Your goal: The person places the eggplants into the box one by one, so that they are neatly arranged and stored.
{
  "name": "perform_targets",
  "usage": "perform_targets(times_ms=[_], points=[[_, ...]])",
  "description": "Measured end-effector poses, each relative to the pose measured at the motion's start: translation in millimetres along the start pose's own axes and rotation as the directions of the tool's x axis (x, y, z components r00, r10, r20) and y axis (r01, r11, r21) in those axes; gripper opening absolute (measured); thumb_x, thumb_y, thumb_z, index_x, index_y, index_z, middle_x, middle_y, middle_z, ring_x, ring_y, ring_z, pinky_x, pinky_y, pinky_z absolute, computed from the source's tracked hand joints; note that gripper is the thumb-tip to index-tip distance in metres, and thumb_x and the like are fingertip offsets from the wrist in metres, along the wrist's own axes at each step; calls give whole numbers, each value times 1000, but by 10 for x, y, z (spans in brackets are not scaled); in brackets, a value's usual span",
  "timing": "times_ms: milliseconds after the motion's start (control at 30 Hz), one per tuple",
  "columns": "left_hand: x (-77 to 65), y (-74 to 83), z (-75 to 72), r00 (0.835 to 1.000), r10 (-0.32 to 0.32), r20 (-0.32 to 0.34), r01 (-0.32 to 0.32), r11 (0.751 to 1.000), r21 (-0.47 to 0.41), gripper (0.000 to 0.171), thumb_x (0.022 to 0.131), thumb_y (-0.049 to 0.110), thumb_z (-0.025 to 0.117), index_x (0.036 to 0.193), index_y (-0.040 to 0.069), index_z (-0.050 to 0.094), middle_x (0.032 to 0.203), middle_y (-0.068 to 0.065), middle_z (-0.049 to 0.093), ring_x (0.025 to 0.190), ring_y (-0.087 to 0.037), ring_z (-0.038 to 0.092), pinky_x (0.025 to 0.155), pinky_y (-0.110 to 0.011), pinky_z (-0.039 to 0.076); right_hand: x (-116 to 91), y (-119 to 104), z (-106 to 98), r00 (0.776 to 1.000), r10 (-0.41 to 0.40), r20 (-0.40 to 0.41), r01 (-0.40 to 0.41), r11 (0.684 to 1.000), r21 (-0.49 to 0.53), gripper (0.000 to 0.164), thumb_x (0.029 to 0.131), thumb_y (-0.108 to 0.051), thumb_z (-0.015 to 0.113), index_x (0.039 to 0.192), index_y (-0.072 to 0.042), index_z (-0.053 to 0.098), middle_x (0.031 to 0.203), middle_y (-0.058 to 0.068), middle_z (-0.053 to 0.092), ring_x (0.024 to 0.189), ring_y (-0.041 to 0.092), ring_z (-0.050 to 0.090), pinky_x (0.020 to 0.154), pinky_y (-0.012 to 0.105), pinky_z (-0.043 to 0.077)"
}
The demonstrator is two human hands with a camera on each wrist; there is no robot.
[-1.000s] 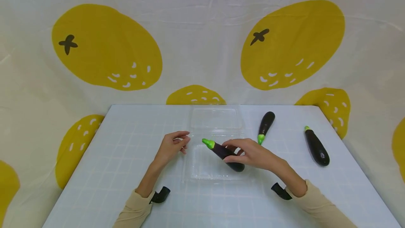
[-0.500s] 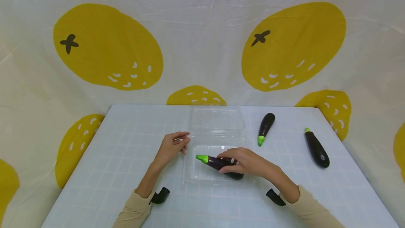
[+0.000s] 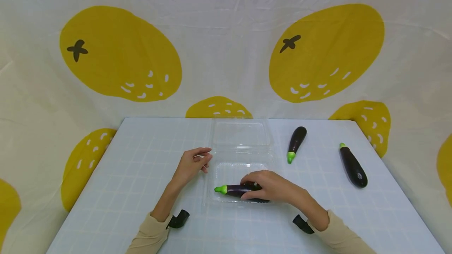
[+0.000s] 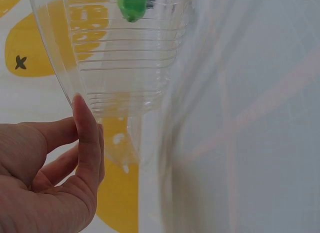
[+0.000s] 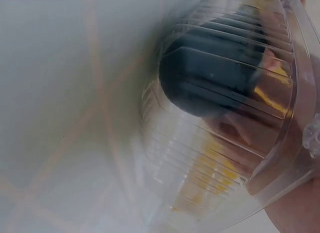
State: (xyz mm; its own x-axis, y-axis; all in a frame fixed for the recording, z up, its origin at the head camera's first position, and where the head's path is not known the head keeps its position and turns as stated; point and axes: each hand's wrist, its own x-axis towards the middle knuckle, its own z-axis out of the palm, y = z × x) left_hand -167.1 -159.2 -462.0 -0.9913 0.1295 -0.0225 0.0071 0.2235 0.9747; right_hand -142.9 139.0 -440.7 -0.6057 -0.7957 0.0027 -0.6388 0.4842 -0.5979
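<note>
My right hand [image 3: 270,187] holds a dark purple eggplant [image 3: 234,190] by its body, thumb on one side and fingers on the other. The eggplant lies sideways in the near half of a clear plastic clamshell box [image 3: 226,171], its green stem pointing left. In the right wrist view its rounded end [image 5: 210,68] shows through the ribbed wall. My left hand [image 3: 190,166] stays at the box's left side, fingers loosely bent. In the left wrist view a fingertip [image 4: 79,104] is at the clear rim; whether it presses there I cannot tell.
The box's lid [image 3: 241,133] lies folded back toward the patterned cloth backdrop [image 3: 226,50]. Right of the box lie a smaller eggplant [image 3: 296,143] and, farther right, another eggplant [image 3: 353,166] on the pale checked tabletop [image 3: 152,144].
My right hand has lowered the eggplant into the near half of the box, moving slightly left and turning it from slanted to nearly level. The left hand has stayed in place.
</note>
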Motion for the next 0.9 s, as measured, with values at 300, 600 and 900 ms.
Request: perform_targets(times_ms=[300, 600, 900], points=[[2, 0, -4, 1000, 4, -1, -4, 1000, -20, 35, 98, 7, 70, 129, -10, 64, 104, -22, 67, 60, -20, 64, 63, -23, 56, 10, -24, 54, 999, 34, 10, -34, 999, -11, 38, 97, -45, 71, 116, -13, 75, 105, -8, 73, 87, 3, 62, 79, 22, 54], [-2, 3, 2, 1000, 19, 4, -19, 1000, -21, 36, 99, 7, 70, 129, -10, 64, 104, -22, 67, 60, -19, 64, 62, -24, 57, -15, -36, 76, 998, 65, 13, -65, 998, -13, 38, 100, -47, 65, 119, -15, 74, 111, -8, 71, 99, 5, 64, 90, 28, 55], [-5, 6, 10, 1000, 13, -7, -13, 1000, -6, 38, 98, 9, 71, 130, -10, 64, 106, -23, 68, 61, -21, 64, 60, -23, 57, -64, 5, 47, 997, 78, 0, -78, 997, -4, 47, 103, -50, 58, 129, -13, 69, 121, -5, 69, 108, 10, 64, 96, 33, 53]])
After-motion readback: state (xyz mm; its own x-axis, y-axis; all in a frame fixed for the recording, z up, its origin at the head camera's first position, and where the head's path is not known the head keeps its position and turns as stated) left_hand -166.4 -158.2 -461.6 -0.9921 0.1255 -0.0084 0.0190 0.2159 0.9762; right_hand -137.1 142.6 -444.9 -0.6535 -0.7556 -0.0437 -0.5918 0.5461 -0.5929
